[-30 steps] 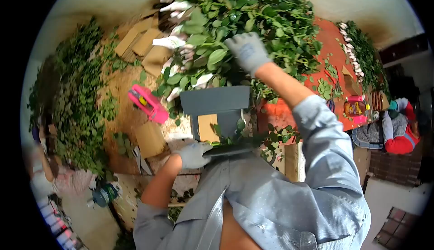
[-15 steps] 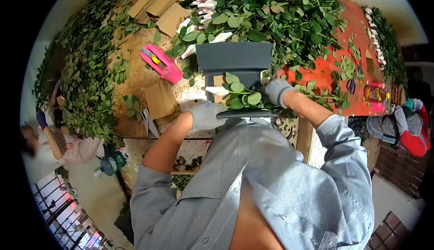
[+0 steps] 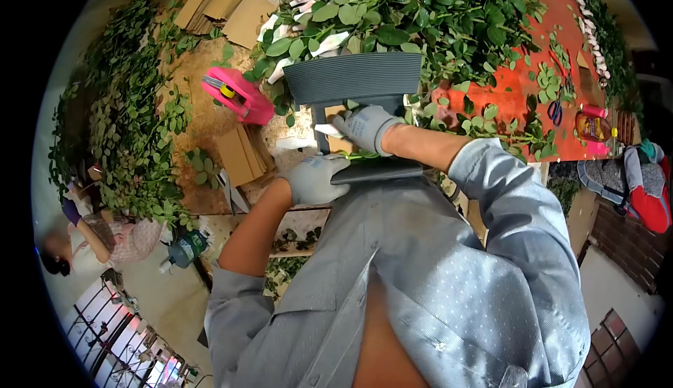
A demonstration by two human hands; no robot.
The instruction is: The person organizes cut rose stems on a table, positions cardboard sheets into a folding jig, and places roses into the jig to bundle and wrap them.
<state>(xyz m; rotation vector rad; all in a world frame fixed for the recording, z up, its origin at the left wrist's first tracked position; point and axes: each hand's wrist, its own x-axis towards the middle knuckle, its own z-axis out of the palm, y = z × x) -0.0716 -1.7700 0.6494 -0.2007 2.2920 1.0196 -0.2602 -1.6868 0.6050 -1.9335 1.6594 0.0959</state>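
Observation:
My left hand (image 3: 313,179), in a grey glove, is closed on the left end of the dark ribbed near panel (image 3: 378,171) of a grey stand. My right hand (image 3: 366,127), also gloved, reaches into the stand over a piece of cardboard, its fingers bent at a rose with a white-wrapped head (image 3: 328,130). Whether they grip it is hard to see. Some of the rose's leaves show below my right hand. Behind stands the stand's ribbed far panel (image 3: 354,79), with a large pile of leafy stems (image 3: 434,16) beyond it.
A pink tape dispenser (image 3: 238,96), cardboard pieces (image 3: 242,153) and a blade-like tool (image 3: 232,192) lie at the left. Blue scissors (image 3: 555,112) and a bottle of amber liquid (image 3: 593,127) are on the red surface. Co-workers are at the far left and far right.
My right hand first came back from the leafy pile to the stand's right side, bringing a rose. It has since moved left over the rose's head. My left hand stays at the near panel.

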